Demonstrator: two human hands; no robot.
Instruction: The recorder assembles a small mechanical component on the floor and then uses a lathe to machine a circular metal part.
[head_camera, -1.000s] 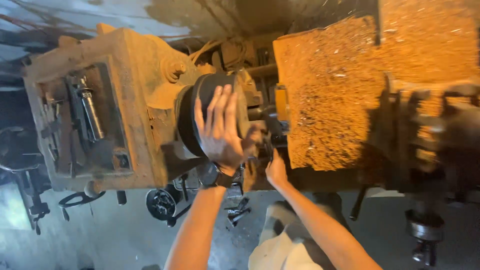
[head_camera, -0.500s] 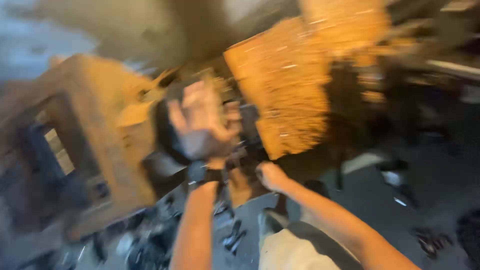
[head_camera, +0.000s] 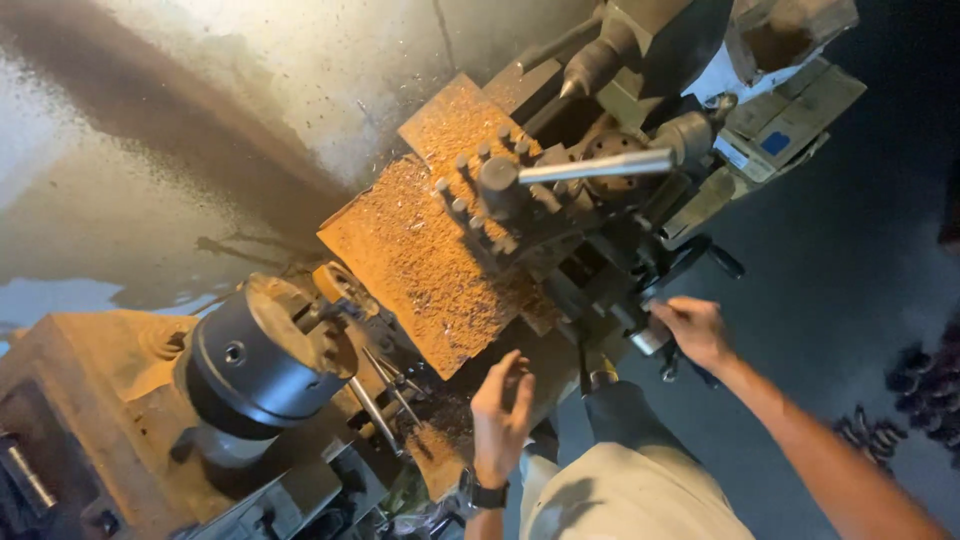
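Head view shows a person standing at a metal lathe, looking down over both hands. The right hand (head_camera: 695, 330) is closed around a small handwheel (head_camera: 652, 338) on the front of the carriage, fingers wrapped over its rim. The left hand (head_camera: 500, 410) hangs free with fingers spread and slightly curled, gripping nothing; a dark watch (head_camera: 487, 494) sits on its wrist. Just above and between the hands lies the tool post (head_camera: 500, 195) with its ring of bolts and a long bright lever (head_camera: 600, 165) pointing away to the right. A chip tray (head_camera: 415, 260) covered in orange-brown swarf lies directly beyond the left hand. Further to the left of that hand stands the dark round chuck (head_camera: 255, 355), with thin metal rods (head_camera: 385, 395) leaning just beside it. The tailstock (head_camera: 620, 50) lies well beyond the right hand.
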